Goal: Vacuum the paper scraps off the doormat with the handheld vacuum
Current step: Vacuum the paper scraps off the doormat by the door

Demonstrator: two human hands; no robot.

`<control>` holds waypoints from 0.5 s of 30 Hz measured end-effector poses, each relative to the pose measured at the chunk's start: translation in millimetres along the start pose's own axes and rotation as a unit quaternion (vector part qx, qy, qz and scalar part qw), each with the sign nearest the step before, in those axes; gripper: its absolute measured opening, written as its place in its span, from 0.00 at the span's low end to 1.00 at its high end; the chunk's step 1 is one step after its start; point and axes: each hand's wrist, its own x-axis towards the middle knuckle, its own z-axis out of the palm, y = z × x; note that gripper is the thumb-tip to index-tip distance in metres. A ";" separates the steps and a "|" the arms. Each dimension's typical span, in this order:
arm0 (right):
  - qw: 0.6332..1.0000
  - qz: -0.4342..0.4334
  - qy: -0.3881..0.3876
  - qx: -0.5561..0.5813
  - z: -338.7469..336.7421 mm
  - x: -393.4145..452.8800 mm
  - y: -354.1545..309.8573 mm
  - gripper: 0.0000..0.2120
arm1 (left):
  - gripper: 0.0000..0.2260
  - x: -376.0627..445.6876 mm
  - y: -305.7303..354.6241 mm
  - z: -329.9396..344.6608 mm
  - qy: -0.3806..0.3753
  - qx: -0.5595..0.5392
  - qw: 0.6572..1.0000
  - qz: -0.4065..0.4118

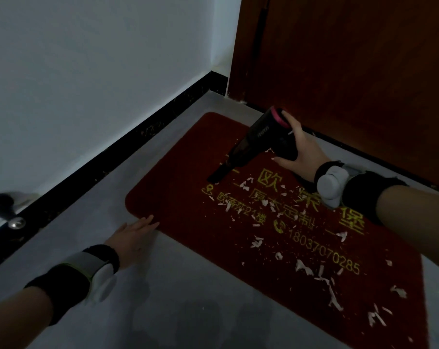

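From the head camera, the right hand [297,144] grips a black handheld vacuum [260,139], its nozzle tip down on the red doormat [188,192], apparently touching it in the dim light. White paper scraps [324,275] litter the mat's near and middle parts. The left hand [131,234] lies flat, fingers straight, at the mat's edge on the grey floor [163,298].

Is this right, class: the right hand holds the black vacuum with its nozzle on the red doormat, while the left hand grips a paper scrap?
Not quite. In the head view the left hand grips nothing: it lies flat, fingers straight, at the doormat's edge. The right hand does hold the black vacuum, nozzle on the mat.
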 end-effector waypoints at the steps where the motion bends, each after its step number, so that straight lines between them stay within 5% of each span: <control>1: 1.000 0.000 -0.011 0.012 0.1 -0.8 -0.3 0.46 | 0.31 -0.1 -0.3 0.4 -0.001 0.000 1.000 0.000; 9: 0.996 -0.015 -0.089 0.025 4.1 -4.2 -0.3 0.45 | 0.30 0.7 -0.8 0.3 -0.006 -0.004 1.000 -0.001; 15: 0.999 -0.008 -0.021 -0.024 -2.8 5.6 -6.8 0.44 | 0.30 -0.2 0.7 1.0 0.002 0.000 1.000 -0.002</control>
